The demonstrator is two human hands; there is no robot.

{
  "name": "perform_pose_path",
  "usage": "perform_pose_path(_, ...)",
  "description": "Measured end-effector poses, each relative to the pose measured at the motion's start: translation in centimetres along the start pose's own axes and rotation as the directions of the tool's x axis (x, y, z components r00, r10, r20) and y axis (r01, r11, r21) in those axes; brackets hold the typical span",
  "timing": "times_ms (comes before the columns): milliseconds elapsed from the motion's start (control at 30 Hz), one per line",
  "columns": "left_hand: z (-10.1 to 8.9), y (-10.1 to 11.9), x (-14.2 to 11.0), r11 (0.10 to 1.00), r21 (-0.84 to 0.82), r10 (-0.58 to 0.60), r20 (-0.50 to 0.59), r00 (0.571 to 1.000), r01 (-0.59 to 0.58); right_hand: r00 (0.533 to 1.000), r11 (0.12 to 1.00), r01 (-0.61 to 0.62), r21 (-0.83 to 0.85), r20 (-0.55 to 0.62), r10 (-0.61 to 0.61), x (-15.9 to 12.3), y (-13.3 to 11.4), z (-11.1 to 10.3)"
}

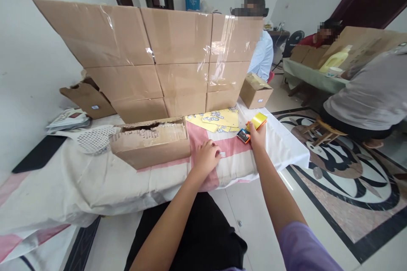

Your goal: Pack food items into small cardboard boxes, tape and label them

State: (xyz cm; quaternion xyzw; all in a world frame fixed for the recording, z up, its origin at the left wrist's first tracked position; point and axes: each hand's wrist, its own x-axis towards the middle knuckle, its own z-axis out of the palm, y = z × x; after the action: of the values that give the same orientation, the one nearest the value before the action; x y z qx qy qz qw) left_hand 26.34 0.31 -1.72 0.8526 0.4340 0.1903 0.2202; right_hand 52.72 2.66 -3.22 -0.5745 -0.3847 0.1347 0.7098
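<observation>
My right hand (258, 135) is closed around what looks like a tape dispenser (243, 136), with a shiny yellow roll (259, 119), orange edges and a dark front part. It is at the table's right side. My left hand (208, 155) rests on the pink-and-white cloth (171, 178) with its fingers curled; what they hold, if anything, is hidden. A small whitish piece (223, 154) lies by its fingertips. Left of that hand stands a long cardboard box (152, 148) with a torn top. Behind my hands lie yellow printed sheets (222, 118), overlapping one another.
A tall taped cardboard panel (181, 46) stands across the table's back. A small closed carton (256, 91) sits at the back right. On the left are a white mesh item (95, 139), stacked packets (68, 119) and a black flat object (40, 152). Other people sit beyond.
</observation>
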Motion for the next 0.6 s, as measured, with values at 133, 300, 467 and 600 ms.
perform_pose_path(133,0.1,0.1,1.1,0.994,-0.104,-0.017,0.054,0.998,0.023,1.0,1.0,-0.007,0.014,-0.01,0.007,0.1,0.0,0.0)
perform_pose_path(300,-0.3,-0.5,5.8,0.974,-0.182,-0.134,0.029,0.991,0.137,1.0,0.999,-0.02,0.025,-0.001,0.02,0.0,0.0,-0.1)
perform_pose_path(467,-1.8,-0.7,8.0,0.988,-0.142,-0.044,0.16,0.986,0.067,1.0,1.0,-0.02,0.019,-0.007,0.02,0.1,-0.3,0.1)
perform_pose_path(600,-1.6,-0.1,5.9,0.985,-0.134,0.144,0.308,0.94,-0.107,1.0,1.0,-0.02,0.014,-0.017,0.021,0.1,-0.3,0.1)
